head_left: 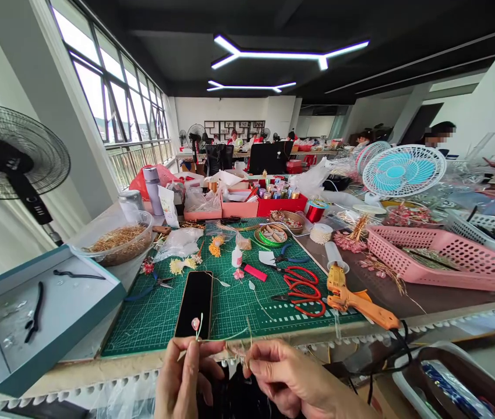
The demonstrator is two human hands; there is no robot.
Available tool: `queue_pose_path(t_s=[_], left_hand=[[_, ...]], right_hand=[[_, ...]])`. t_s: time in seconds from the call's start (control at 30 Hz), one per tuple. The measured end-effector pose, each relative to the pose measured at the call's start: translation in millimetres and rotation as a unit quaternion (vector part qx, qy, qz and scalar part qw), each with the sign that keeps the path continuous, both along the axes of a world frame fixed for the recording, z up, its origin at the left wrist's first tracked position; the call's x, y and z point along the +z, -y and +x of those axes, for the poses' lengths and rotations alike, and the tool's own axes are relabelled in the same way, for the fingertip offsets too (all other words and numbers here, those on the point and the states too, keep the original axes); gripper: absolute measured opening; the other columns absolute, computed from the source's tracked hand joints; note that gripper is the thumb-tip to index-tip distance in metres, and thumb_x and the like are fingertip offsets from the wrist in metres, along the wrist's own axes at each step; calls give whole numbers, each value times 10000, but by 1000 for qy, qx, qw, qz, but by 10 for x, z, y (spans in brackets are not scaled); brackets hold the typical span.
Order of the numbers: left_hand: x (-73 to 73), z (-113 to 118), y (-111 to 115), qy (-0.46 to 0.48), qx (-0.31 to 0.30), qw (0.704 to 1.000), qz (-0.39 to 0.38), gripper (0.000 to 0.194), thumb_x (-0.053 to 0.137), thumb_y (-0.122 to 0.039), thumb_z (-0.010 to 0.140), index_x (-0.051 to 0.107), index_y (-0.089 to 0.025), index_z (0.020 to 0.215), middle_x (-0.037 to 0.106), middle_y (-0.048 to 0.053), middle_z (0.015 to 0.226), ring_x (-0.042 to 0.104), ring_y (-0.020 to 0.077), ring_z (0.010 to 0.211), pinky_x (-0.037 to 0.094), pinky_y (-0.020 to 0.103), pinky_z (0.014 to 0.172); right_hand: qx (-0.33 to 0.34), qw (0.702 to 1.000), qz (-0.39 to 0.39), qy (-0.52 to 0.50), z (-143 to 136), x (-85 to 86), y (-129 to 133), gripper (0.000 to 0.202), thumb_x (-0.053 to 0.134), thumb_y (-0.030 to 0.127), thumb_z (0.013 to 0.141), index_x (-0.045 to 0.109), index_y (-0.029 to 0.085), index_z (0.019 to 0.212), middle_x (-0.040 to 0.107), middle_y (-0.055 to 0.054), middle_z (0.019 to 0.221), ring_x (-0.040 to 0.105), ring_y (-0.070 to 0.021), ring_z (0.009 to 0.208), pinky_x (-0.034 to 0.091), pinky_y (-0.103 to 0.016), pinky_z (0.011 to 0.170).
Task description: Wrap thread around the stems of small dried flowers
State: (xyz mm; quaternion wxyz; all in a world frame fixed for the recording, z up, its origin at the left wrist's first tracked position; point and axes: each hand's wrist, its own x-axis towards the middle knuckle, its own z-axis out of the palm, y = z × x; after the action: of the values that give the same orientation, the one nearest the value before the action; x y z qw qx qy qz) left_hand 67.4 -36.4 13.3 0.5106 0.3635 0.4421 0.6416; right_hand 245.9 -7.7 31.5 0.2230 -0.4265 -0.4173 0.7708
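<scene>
My left hand [186, 369] pinches a small pink flower piece [195, 323] by its pale stem, between thumb and forefinger. A thin greenish strand [227, 337] runs from there toward my right hand [282, 369], whose thumb and forefinger are closed on a fine thread. Both hands are in front of the table's near edge, at the bottom of the view. Just beyond my left hand a black phone [194, 299] lies on the green cutting mat [142, 320]. Loose white leaf-shaped pieces on wires [252, 286] lie to its right.
Red-handled scissors [304, 285], blue-handled pliers [293, 257] and a small white bottle [237, 256] lie or stand on the mat. An orange glue gun [365, 307] sits at the right edge. A blue box [50, 349] stands left, a pink basket [444, 273] right. Other people sit farther back.
</scene>
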Motion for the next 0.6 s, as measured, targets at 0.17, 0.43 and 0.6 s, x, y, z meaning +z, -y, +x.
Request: queue_pose_path(t_s=[0.17, 0.43, 0.6], left_hand=[[-33, 110, -10, 10, 19, 998, 64, 268, 591, -466, 835, 522, -219, 755, 719, -6, 692, 544, 89, 485, 427, 182, 460], [-7, 255, -5, -105, 87, 990, 40, 289, 537, -518, 847, 447, -245, 819, 545, -86, 414, 427, 79, 299, 317, 162, 337], [-38, 224, -45, -260, 155, 952, 54, 213, 479, -452, 878, 468, -240, 861, 520, -92, 406, 486, 100, 331, 360, 176, 386]], right_hand=[[72, 988, -100, -93, -67, -40, 72, 249, 751, 326, 658, 580, 153, 711, 480, 74, 454, 172, 5, 275, 23, -187, 313], [17, 1000, -19, -5, -181, -82, 172, 327, 738, 439, 650, 568, 177, 749, 471, 97, 445, 188, -8, 290, 70, -199, 323], [-49, 985, 130, 102, -246, -121, 229, 326, 683, 462, 685, 606, 159, 777, 499, 61, 534, 333, -49, 425, 200, -197, 399]])
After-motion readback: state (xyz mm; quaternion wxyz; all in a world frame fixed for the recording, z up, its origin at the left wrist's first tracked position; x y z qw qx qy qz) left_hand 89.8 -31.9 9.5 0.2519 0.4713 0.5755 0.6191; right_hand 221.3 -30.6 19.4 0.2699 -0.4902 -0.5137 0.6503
